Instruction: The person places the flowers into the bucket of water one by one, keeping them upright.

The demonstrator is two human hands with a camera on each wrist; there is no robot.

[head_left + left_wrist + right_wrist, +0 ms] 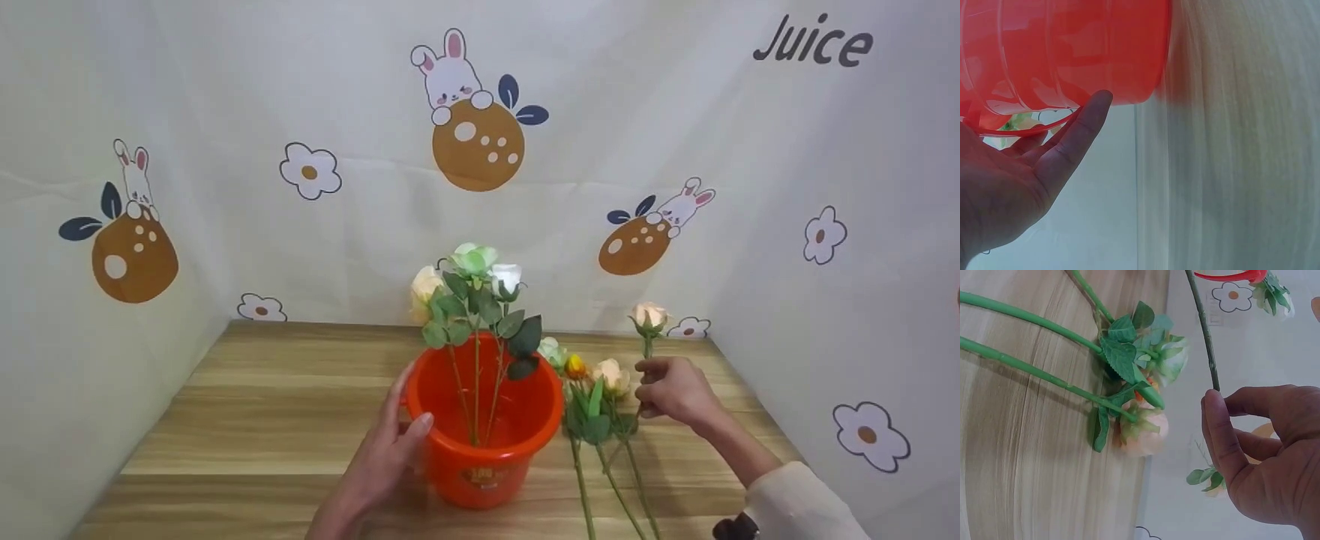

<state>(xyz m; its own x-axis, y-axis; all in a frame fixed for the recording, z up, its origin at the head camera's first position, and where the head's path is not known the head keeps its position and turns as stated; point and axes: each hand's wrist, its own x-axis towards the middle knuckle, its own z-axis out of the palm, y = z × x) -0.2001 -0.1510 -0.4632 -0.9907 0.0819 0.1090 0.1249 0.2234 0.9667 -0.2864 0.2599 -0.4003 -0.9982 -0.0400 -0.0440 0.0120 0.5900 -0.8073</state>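
Note:
An orange-red plastic bucket [480, 480] stands on the wood-grain table. My left hand [386, 442] rests against its left side, the thumb near the rim and the fingers extended along the wall. In the left wrist view, the fingers lie by the thin red bucket handle [1013, 133]. A yellowish rose [426, 289], a pale green flower [474, 259] and a white rose [507, 277] stand upright in the bucket. Right of it, my right hand [679, 390] pinches the stem [1206, 334] of a peach rose [649, 315], its bloom above the fingers.
Between bucket and right hand lie a white-green rose [553, 351], an orange-yellow tulip [575, 366] and another peach rose [611, 375], stems toward the front edge. A printed cloth [360, 232] closes off the back and both sides of the table [262, 420].

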